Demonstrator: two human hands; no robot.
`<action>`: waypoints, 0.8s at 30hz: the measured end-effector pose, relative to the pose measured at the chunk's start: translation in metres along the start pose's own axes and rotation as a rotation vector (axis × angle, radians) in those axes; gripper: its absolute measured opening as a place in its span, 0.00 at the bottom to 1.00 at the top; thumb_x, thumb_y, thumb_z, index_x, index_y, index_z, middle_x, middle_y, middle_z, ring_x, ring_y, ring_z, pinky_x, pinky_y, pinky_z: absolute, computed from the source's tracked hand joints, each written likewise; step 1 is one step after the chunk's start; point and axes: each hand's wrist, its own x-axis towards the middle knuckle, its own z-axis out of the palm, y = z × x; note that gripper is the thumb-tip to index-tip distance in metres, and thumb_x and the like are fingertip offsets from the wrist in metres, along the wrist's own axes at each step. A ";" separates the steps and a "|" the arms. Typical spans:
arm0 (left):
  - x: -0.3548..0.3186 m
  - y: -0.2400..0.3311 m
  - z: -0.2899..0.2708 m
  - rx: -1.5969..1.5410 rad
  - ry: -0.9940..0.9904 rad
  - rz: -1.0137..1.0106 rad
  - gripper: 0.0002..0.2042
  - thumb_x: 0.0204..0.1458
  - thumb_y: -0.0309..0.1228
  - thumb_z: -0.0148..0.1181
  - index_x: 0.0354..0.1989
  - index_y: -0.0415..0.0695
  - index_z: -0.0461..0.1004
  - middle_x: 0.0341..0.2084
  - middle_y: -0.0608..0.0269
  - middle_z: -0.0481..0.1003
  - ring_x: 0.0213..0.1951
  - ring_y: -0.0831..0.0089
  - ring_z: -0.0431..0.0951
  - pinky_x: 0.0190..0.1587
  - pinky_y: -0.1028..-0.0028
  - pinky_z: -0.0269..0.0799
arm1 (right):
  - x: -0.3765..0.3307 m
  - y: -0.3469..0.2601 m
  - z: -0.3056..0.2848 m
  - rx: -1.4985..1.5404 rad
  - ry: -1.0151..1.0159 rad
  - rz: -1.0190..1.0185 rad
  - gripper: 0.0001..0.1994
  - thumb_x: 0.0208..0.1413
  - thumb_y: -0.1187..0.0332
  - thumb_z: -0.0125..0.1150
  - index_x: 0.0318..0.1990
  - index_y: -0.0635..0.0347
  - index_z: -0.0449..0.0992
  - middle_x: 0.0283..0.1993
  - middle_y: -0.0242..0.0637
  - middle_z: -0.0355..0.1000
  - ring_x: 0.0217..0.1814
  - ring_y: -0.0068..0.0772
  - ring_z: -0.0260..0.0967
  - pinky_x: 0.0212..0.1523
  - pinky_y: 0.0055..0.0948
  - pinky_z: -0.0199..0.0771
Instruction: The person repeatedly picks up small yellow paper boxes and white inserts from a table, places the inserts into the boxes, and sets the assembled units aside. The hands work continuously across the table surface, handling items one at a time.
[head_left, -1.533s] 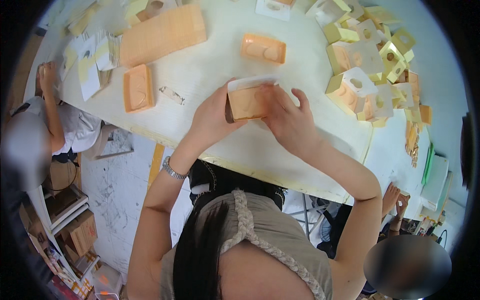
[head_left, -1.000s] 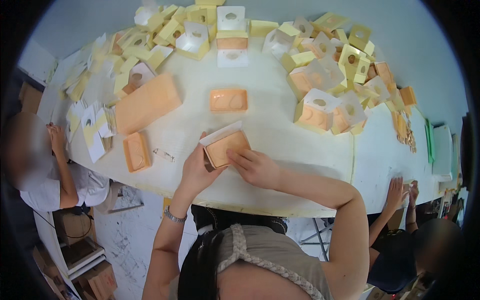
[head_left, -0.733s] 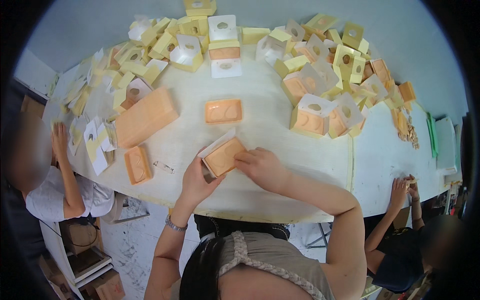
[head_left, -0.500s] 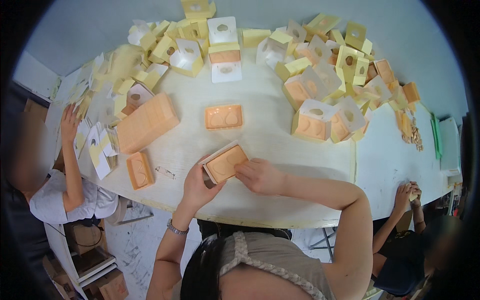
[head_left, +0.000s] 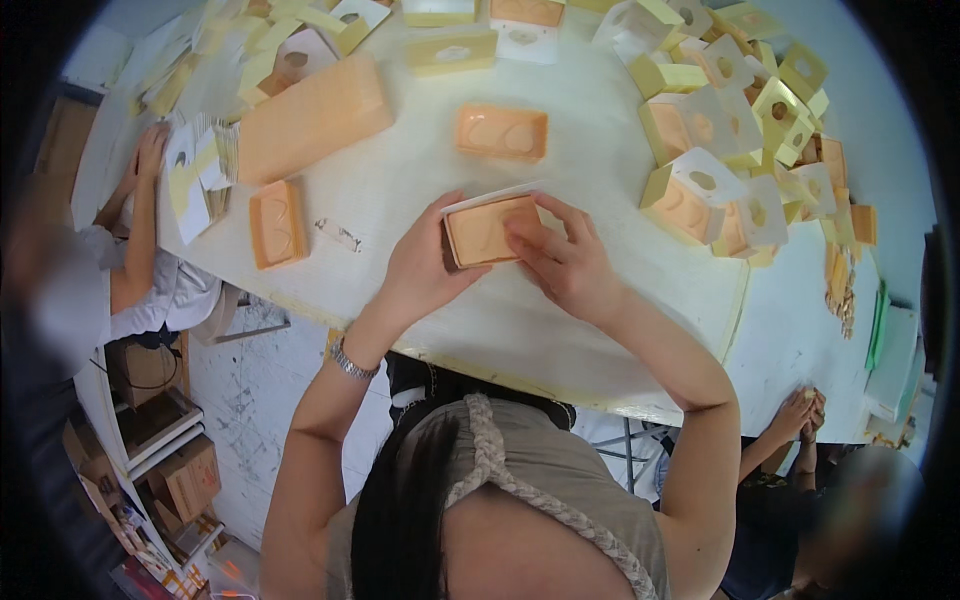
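Orange moulded tray (head_left: pixel 487 231) is sitting between my fingers — left hand (head_left: pixel 425 265) gripping its edge, right hand (head_left: pixel 563 262) pressing it into a white card sleeve (head_left: pixel 497 193); nearly seated, I'm judging — many loose trays (head_left: pixel 503 133) are waiting beyond my fingertips.

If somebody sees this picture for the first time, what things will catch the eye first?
First, the two hands at the middle: the left hand and the right hand hold an orange tray with a white card against its far side, over the white table. Next, the heap of yellow and white boxes at the far right, and a big orange block at the far left. Two loose trays lie flat, one beyond the hands, one to the left.
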 end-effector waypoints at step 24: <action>0.012 -0.003 0.000 0.075 -0.098 -0.038 0.36 0.38 0.29 0.75 0.56 0.41 0.61 0.48 0.53 0.73 0.49 0.54 0.76 0.48 0.63 0.73 | 0.012 -0.005 0.022 0.462 0.158 0.351 0.36 0.36 0.71 0.78 0.57 0.49 0.69 0.58 0.45 0.66 0.51 0.46 0.68 0.48 0.34 0.71</action>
